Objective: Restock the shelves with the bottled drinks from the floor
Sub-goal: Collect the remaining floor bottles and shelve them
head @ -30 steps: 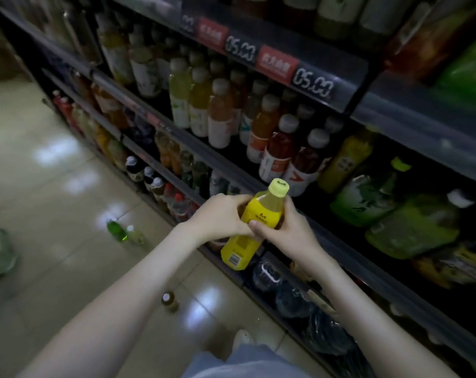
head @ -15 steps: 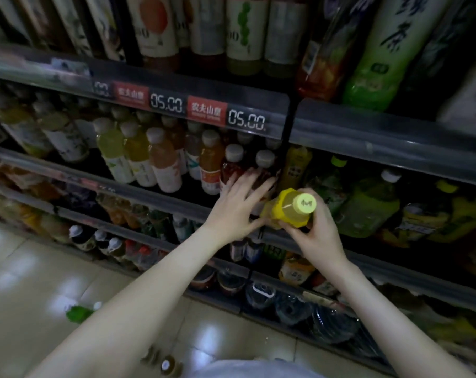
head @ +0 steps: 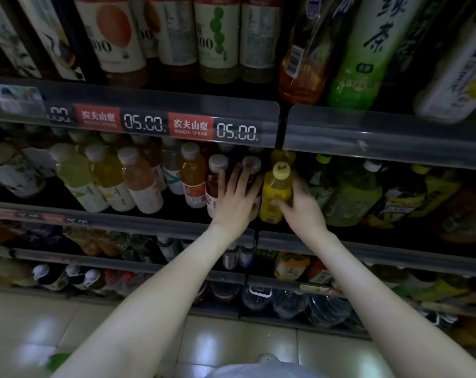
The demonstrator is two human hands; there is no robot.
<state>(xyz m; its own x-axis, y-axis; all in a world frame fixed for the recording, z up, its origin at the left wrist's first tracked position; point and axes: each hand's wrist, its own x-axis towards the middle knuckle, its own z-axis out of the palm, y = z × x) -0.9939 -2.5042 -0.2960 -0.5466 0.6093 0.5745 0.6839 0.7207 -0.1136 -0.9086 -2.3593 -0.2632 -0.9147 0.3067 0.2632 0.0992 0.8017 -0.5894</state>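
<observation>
Fingers [head: 299, 186] of right hand [head: 303, 207]: curled round yellow bottle [head: 276, 190], thumb across lower front. Sits at front of middle shelf [head: 149, 223], just right of dark red bottles [head: 212, 186]; contact with shelf not discernible. Long axis near vertical, yellow cap [head: 281, 170] up, leaning slightly toward shelf back. Left hand [head: 232, 203]: fingers straight, spread, pressing flat on dark red bottles, holding nothing. Second yellow bottle [head: 283, 156] directly behind.

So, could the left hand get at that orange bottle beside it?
Probably yes. The left hand holds nothing and rests flat on the red bottles; the orange bottle stands next to them near the shelf front, nothing before it.
</observation>
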